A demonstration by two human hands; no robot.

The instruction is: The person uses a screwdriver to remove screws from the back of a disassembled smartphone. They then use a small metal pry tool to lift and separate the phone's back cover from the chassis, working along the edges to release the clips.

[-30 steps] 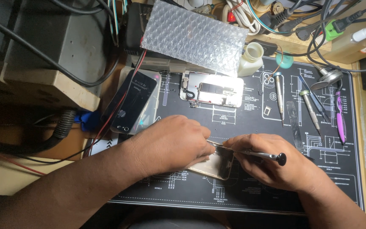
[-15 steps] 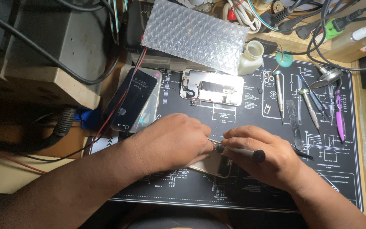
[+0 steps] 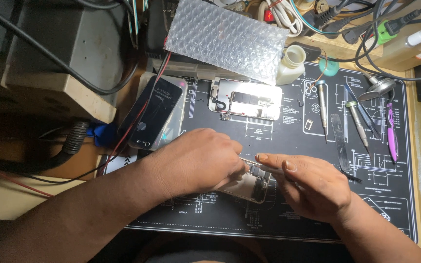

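1. On the black printed mat (image 3: 278, 219), an opened phone body (image 3: 249, 187) lies under both hands, touching the fingers.
2. Behind it, a bubble-wrap sheet (image 3: 225, 39) lies beside a small white bottle (image 3: 291, 63).
3. The left hand (image 3: 196, 163) arches palm-down, fingers curled over the phone; the right hand (image 3: 310, 187) pinches a slim tool (image 3: 264, 168).

Matt black rubbery mat (image 3: 220, 214), glossy glass phone panel (image 3: 153, 114), shiny metal screwdriver (image 3: 322, 104)
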